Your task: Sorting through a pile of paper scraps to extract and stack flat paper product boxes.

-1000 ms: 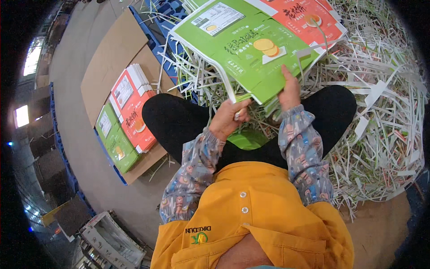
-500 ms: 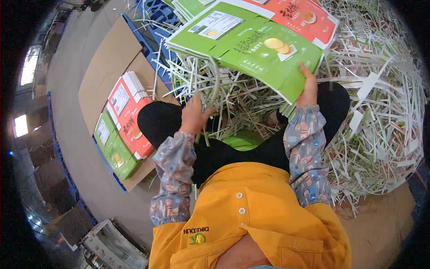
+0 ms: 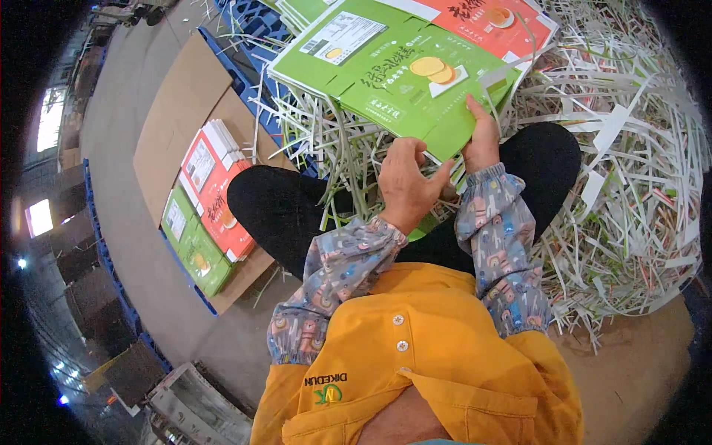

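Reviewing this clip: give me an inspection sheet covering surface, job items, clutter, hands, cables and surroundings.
Surface: brown cardboard sheet at left, beside blue pallet slats.
Job items: stacked printed sheets, green nearer, red farther; second stack, red and green, on the cardboard.
Clutter: paper strips heaped at right and around the held sheets.
Hands: right hand grips the near corner, thumb on top; left hand at the near edge, thumb apart from fingers, contact unclear.
Cables: nothing seen.
Surroundings: grey floor; white container lower left.
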Motion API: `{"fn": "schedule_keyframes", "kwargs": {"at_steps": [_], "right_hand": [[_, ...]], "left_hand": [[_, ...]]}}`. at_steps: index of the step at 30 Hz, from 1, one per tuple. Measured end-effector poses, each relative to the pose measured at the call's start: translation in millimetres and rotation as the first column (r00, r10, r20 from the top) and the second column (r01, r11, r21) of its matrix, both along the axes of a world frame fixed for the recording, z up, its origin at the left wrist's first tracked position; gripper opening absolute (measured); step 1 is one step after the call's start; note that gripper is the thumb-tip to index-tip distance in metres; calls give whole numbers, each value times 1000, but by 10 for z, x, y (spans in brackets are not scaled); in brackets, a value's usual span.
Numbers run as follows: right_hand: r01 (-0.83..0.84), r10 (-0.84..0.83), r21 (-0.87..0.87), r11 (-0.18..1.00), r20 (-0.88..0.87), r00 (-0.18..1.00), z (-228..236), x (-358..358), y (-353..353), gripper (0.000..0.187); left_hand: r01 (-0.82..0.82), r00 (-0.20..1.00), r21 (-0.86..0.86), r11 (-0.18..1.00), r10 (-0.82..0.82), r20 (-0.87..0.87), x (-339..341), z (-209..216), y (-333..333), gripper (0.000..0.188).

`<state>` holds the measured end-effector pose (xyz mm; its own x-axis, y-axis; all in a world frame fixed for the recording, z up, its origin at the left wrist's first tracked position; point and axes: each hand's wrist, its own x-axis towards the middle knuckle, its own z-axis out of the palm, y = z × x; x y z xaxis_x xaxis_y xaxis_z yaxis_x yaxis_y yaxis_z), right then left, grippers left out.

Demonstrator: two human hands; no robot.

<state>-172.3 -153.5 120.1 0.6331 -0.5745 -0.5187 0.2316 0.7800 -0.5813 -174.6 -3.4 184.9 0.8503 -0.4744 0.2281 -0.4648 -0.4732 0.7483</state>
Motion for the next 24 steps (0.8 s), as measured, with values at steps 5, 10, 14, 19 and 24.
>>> {"fn": "schedule_keyframes", "kwargs": {"at_steps": [5,10,14,19,24], "right_hand": [[25,-24,-36,999,6,1000,39,-5,17,30],[-15,15,7,1000,10,1000,69,5,20,31],[35,-36,-24,999,-22,999,147,-40,-38,31],[-25,23,-97,995,-22,1000,260,-126,-205,33],[-16,2,-159,987,-87,996,366,-191,-186,33]], "left_hand": [[-8,970,-142,990,-27,-242,-8,-46,56,34],[-195,719,-455,869,-189,-669,50,-95,218,26],[51,822,-82,995,-89,-562,156,-115,692,19],[332,917,438,836,-177,-358,489,-252,1673,7],[118,911,138,983,-52,-410,1076,78,1366,27]]}}
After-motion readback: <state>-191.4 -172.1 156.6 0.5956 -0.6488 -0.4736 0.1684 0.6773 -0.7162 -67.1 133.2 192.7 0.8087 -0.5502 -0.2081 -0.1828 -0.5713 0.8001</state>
